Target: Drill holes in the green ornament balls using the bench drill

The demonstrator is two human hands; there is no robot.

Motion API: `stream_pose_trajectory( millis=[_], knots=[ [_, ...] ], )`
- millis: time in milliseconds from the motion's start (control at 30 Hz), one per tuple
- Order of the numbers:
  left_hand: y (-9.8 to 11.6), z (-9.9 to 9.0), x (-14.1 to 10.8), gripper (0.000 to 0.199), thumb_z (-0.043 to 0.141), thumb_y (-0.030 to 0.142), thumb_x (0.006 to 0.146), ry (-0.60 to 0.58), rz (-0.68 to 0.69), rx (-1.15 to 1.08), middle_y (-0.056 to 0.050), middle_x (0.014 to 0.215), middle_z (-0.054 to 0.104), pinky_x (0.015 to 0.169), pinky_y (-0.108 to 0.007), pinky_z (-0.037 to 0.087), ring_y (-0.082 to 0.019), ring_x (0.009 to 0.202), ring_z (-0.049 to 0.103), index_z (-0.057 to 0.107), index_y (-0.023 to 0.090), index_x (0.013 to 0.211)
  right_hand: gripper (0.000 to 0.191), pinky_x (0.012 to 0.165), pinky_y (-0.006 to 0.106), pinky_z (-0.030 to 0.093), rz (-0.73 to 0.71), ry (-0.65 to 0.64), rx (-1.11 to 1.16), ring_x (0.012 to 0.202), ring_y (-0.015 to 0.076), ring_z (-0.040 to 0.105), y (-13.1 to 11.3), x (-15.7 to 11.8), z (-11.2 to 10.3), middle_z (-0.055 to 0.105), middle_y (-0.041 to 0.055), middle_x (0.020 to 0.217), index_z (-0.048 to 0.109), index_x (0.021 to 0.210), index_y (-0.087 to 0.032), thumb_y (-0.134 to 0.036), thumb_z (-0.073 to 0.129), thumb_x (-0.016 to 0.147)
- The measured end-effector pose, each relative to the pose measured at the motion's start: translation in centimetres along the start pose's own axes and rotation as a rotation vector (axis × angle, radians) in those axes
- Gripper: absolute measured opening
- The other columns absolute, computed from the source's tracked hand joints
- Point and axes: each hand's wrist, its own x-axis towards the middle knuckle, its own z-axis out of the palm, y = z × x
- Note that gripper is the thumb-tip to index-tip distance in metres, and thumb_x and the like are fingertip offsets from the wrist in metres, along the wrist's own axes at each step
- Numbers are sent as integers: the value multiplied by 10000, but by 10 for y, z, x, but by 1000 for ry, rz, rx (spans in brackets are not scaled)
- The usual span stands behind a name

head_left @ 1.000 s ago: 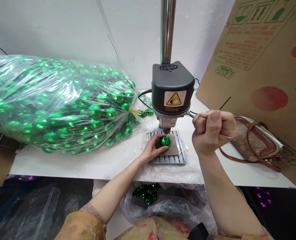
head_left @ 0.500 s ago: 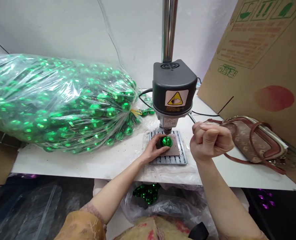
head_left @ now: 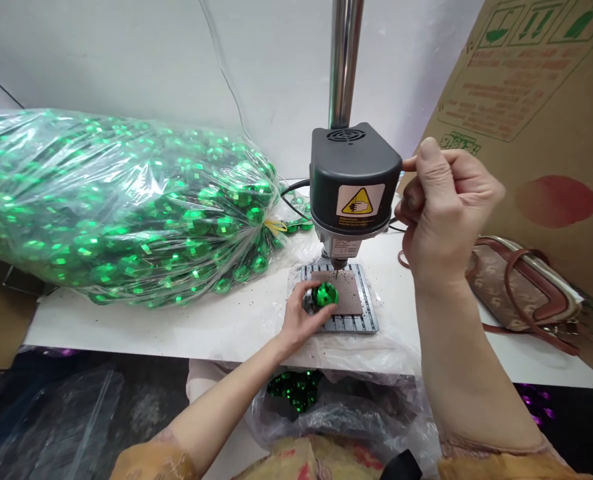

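My left hand [head_left: 296, 320] is closed around a shiny green faceted ball [head_left: 326, 294], thumb and fingers on its sides. A dark spot shows on the ball. It sits just left of and in front of the drill bit [head_left: 337, 273], apart from it, over a brown board [head_left: 350, 300] on the slotted metal base [head_left: 359, 325]. Above stands the black-topped drill press [head_left: 356, 160] with a yellow warning label. My right hand [head_left: 446, 207] is raised at the right of the motor housing, curled shut around the press lever, which the fingers hide.
A large clear bag [head_left: 126, 207] of green balls, tied in yellow, fills the table's left. A patterned handbag [head_left: 526, 287] and a cardboard box [head_left: 536, 133] stand at the right. An open plastic bag [head_left: 356, 407] with green balls lies on my lap. Dark shavings dot the base.
My right hand has risen with the lever, and the bit now stands clear of the ball. My left hand has drawn the ball left and toward me.
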Motion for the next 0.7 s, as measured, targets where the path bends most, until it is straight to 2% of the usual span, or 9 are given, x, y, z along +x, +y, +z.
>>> stream_pose_trajectory(
  millis=[33, 100, 167, 267, 333, 433, 500, 567, 700],
  knots=[
    [2, -7, -16, 465, 844, 490, 812, -60, 64, 29, -87, 1126, 756, 955, -523, 586, -328, 1063, 716, 727, 286, 1213, 264, 398, 247, 221, 4, 9, 11, 395, 29, 329, 0, -1, 0, 392, -94, 459, 661, 704, -190, -353, 712, 906],
    [3, -21, -52, 471, 854, 472, 786, -292, 203, 70, -74, 1052, 782, 856, -551, 620, -344, 962, 740, 767, 374, 1239, 248, 398, 249, 222, -10, 22, 31, 389, 29, 334, 0, -3, 0, 402, -94, 453, 669, 701, -181, -326, 710, 897],
    [-1, -33, -87, 481, 824, 413, 806, -474, 268, 147, -60, 1060, 804, 862, -583, 639, -361, 976, 767, 757, 478, 1278, 237, 397, 261, 223, -31, 36, 46, 387, 38, 338, 0, -4, 0, 407, -91, 448, 676, 698, -177, -302, 701, 897],
    [-10, -45, -119, 569, 794, 379, 818, -599, 259, 307, -17, 1215, 802, 1025, -618, 620, -376, 1179, 756, 679, 613, 1324, 239, 401, 266, 228, -51, 45, 26, 392, 43, 344, 2, -4, 0, 409, -88, 454, 682, 709, -183, -324, 706, 900],
    [-13, -48, -117, 583, 867, 456, 743, -638, 265, 335, -9, 1247, 795, 1067, -638, 598, -399, 1241, 729, 697, 630, 1273, 257, 407, 259, 231, -58, 44, 4, 396, 37, 345, 2, -4, 0, 396, -90, 457, 675, 713, -188, -361, 719, 899],
    [-13, -46, -71, 393, 858, 480, 765, -525, 278, 253, -48, 1214, 787, 1104, -672, 543, -408, 1243, 701, 782, 490, 1150, 268, 408, 251, 228, -75, 32, -16, 392, 24, 341, 2, -5, -1, 387, -94, 459, 663, 716, -191, -371, 715, 907],
    [-13, -43, -15, 191, 710, 381, 906, -322, 229, 225, -107, 1126, 758, 1128, -670, 495, -393, 1182, 683, 799, 333, 1067, 260, 400, 254, 224, -84, 24, -15, 386, 22, 336, 3, -5, -1, 389, -96, 459, 660, 721, -192, -358, 700, 917],
    [-15, -39, 51, 140, 654, 282, 919, -146, 114, 259, -140, 999, 697, 1128, -623, 480, -393, 1141, 652, 768, 234, 986, 252, 395, 259, 226, -88, 20, -5, 383, 24, 339, 3, -5, -1, 387, -97, 458, 658, 721, -194, -347, 696, 919],
    [-25, -29, 161, 228, 697, 170, 849, -11, 77, 243, -166, 1164, 663, 1150, -526, 450, -385, 1278, 581, 708, 201, 1075, 240, 392, 260, 232, -102, 18, 14, 387, 26, 351, 5, -5, -1, 392, -94, 461, 663, 722, -198, -321, 684, 927]
  ],
)
